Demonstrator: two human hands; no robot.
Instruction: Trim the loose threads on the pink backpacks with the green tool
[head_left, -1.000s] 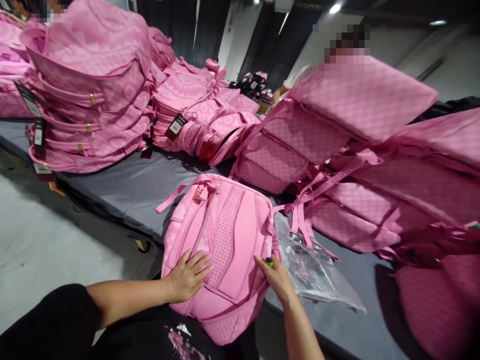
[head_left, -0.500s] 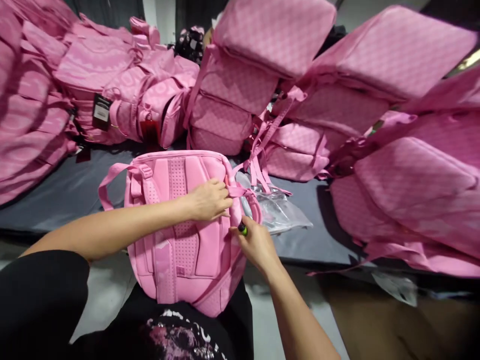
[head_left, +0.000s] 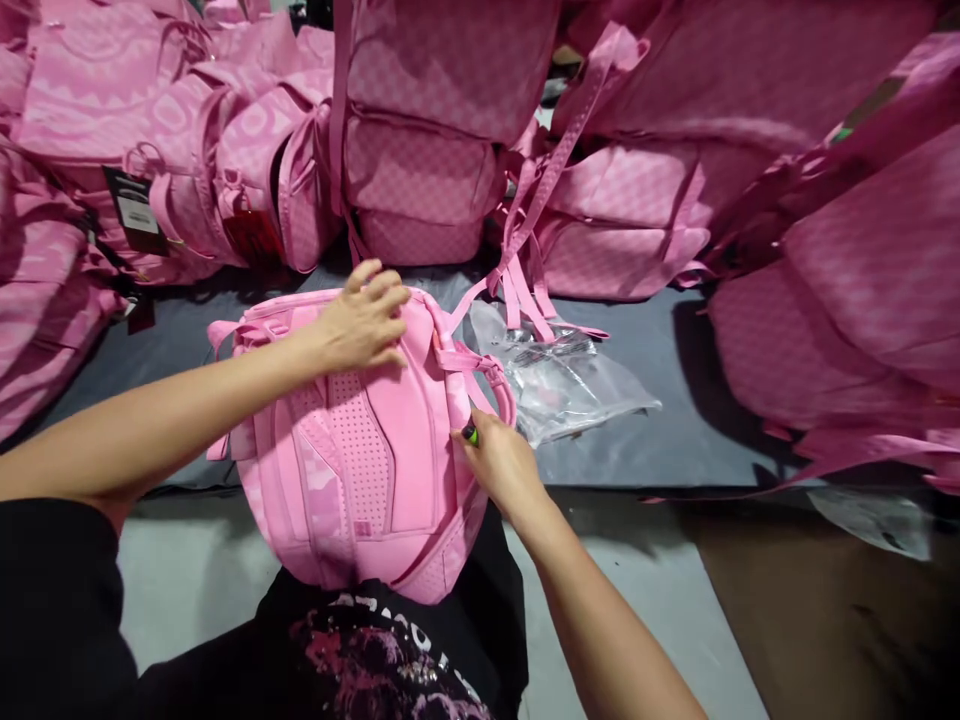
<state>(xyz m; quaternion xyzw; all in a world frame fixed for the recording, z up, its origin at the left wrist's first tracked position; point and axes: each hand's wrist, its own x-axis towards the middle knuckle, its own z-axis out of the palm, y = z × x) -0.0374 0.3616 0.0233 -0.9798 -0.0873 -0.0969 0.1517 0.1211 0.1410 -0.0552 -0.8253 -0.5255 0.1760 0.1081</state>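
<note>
A pink backpack leans between my lap and the edge of the grey-covered table, its padded, perforated back panel towards me. Over the upper part of that panel is my left hand, fingers spread and holding nothing. My right hand is closed at the backpack's right side edge. From its fingers pokes the end of a small black-and-green tool; the rest is covered by the hand. Just above it, a pink shoulder strap loops out from the side.
Checked pink backpacks stand stacked along the back of the table. More pink bags with a black hang tag are at the left. A clear plastic bag lies right of my backpack. Another pile rises at the right.
My left hand has lifted from the backpack's right edge and moved up and left, its fingers opening. My right hand stays at the side edge. The view has tilted down.
</note>
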